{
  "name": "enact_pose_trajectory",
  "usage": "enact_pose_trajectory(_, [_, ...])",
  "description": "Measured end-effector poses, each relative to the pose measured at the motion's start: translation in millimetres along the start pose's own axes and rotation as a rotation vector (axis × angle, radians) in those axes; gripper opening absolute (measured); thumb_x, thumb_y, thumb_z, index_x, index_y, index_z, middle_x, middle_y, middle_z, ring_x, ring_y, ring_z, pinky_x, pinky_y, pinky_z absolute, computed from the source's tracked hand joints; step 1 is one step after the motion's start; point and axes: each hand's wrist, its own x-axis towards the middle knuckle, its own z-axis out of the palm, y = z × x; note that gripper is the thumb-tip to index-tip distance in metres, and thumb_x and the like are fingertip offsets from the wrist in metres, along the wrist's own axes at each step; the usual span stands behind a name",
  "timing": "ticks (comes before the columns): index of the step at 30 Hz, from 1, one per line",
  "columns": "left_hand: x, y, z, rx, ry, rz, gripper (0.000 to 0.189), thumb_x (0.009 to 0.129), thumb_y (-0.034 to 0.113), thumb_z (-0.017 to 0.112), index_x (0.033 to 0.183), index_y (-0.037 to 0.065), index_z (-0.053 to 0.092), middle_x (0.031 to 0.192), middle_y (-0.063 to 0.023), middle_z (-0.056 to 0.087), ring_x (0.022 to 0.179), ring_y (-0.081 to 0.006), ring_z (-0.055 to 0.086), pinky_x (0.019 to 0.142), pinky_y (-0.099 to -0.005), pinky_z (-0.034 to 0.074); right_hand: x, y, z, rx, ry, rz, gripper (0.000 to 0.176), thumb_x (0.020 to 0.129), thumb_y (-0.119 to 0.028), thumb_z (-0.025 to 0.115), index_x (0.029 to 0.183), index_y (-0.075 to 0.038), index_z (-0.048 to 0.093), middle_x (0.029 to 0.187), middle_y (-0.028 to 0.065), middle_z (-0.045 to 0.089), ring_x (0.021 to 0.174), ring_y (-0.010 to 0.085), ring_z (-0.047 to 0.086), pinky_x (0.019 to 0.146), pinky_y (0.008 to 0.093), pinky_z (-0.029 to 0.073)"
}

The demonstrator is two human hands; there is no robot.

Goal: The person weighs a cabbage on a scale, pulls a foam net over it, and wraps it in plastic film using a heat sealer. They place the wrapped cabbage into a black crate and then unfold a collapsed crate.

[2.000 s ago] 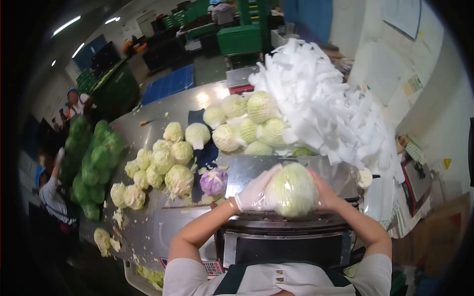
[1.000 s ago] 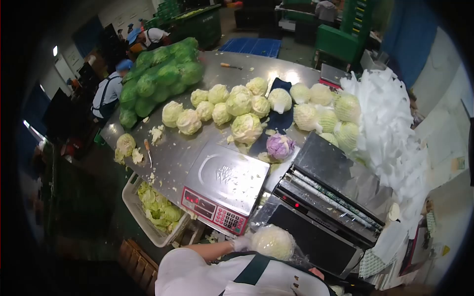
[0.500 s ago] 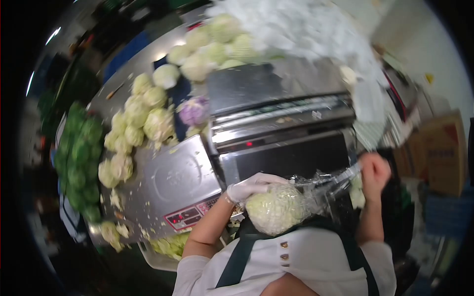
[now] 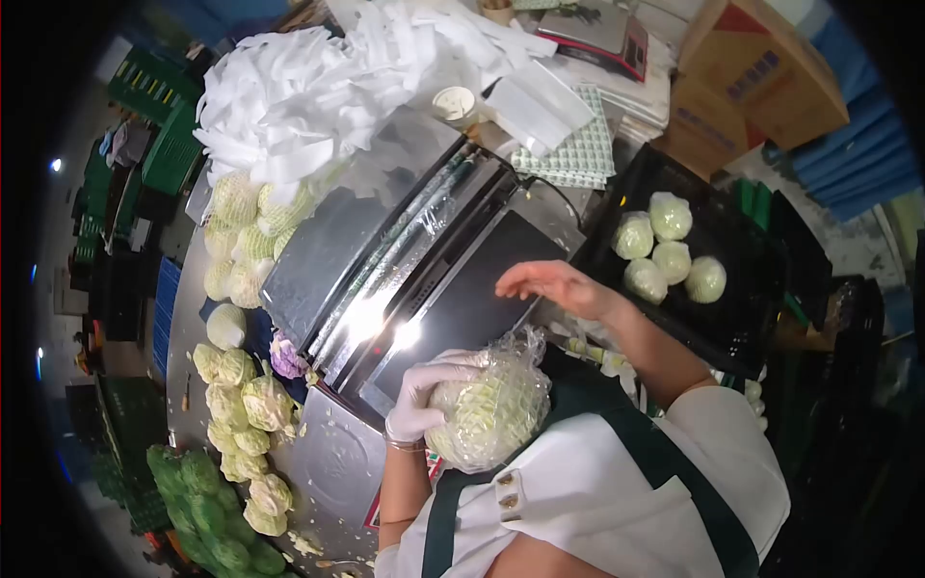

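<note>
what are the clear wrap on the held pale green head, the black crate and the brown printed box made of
The clear wrap seems thin plastic film: glossy, crinkled, see-through. The black open crate is probably hard plastic, dark with a faint sheen. The brown printed box looks like matt cardboard, with flat faces and straight edges.

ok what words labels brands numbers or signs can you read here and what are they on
No text is sharp enough to quote.
Upper cardboard box: blue print, too blurred.
Lower cardboard box: faint blue print, too blurred.
Scale with the red edge, at the top: no readable marks.
</note>
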Motion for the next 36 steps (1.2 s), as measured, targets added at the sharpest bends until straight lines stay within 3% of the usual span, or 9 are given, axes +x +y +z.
enact_pose_trajectory(3, [12,4,3,-0.075,-0.008,-0.088,0.065,0.062,0.041,0.071,0.103,-0.007,0.059,0.111,-0.0197,0.056,0.108,-0.0296,0.049,0.095,-0.0400,0.034,-11,-32,-10,-0.302,-0.201,0.053,0.033,0.084,-0.027,0.056,0.103,0.000,0.058,0.089,0.0051,0.061,0.080,0.0135,0.057,0.072,0.0247,0.044])
enact_pose_trajectory(6, [25,3,1,-0.067,-0.039,-0.106,0.063,0.063,0.040,0.071,0.104,-0.007,0.058,0.111,-0.0189,0.055,0.108,-0.0292,0.049,0.096,-0.0394,0.034,-26,-40,-15,-0.284,-0.175,0.473,0.012,0.076,-0.004,0.064,0.087,0.001,0.061,0.086,0.0046,0.060,0.079,0.0121,0.057,0.071,0.0255,0.044])
enact_pose_trajectory(11, [30,2,0,-0.051,0.026,-0.236,0.059,0.065,0.037,0.071,0.104,-0.005,0.056,0.110,-0.0170,0.056,0.107,-0.0248,0.050,0.095,-0.0359,0.036,-49,-56,-36,-0.124,0.312,-0.034,0.005,0.083,-0.001,0.056,0.078,-0.001,0.057,0.079,0.0016,0.057,0.072,0.0070,0.054,0.064,0.0202,0.043])
enact_pose_trajectory(14, [35,-3,-2,-0.090,0.068,-0.339,0.057,0.066,0.039,0.071,0.103,-0.003,0.055,0.111,-0.0159,0.055,0.106,-0.0224,0.051,0.094,-0.0342,0.036,-58,-79,-18,0.061,0.345,-0.066,0.001,0.086,-0.002,0.052,0.085,-0.002,0.053,0.084,0.0035,0.057,0.075,0.0092,0.055,0.068,0.0212,0.044])
enact_pose_trajectory(19, [77,1,12,0.001,-0.121,-0.342,0.064,0.063,0.043,0.072,0.105,-0.003,0.056,0.114,-0.0160,0.052,0.107,-0.0252,0.050,0.095,-0.0353,0.035,-33,-91,10,0.693,0.621,-0.195,0.013,0.092,-0.011,0.044,0.080,-0.009,0.040,0.068,-0.0015,0.039,0.055,0.0045,0.034,0.046,0.0188,0.025])
enact_pose_trajectory(23, [107,-1,30,0.117,-0.307,-0.230,0.067,0.060,0.043,0.072,0.106,-0.004,0.059,0.113,-0.0178,0.053,0.106,-0.0270,0.050,0.094,-0.0367,0.035,-13,-96,-28,-0.715,0.913,-0.583,0.012,0.089,-0.007,0.044,0.078,-0.005,0.039,0.069,0.0036,0.042,0.053,0.0096,0.036,0.049,0.0251,0.033])
enact_pose_trajectory(27, [129,-8,46,0.157,-0.459,-0.159,0.061,0.062,0.039,0.071,0.104,-0.005,0.060,0.109,-0.0181,0.056,0.104,-0.0281,0.051,0.093,-0.0369,0.036,-11,17,-63,-0.666,0.949,-0.026,0.014,0.086,-0.010,0.050,0.076,-0.003,0.045,0.059,0.0062,0.048,0.055,0.0151,0.045,0.050,0.0331,0.038])
enact_pose_trajectory(33, [153,-31,59,0.138,-0.448,-0.126,0.049,0.067,0.034,0.071,0.097,-0.003,0.062,0.098,-0.0157,0.062,0.093,-0.0247,0.058,0.085,-0.0336,0.043,-63,116,1,-0.130,0.033,0.477,0.019,0.088,-0.020,0.048,0.099,-0.005,0.047,0.094,0.0096,0.053,0.084,0.0196,0.052,0.073,0.0364,0.042])
enact_pose_trajectory(36, [175,-26,71,0.406,0.000,0.177,0.011,0.078,0.008,0.061,0.083,-0.001,0.060,0.084,-0.0127,0.063,0.079,-0.0189,0.060,0.075,-0.0309,0.047,-88,106,-8,0.151,0.050,0.529,0.026,0.089,-0.024,0.045,0.108,-0.006,0.044,0.105,0.0102,0.050,0.093,0.0210,0.050,0.081,0.0385,0.040])
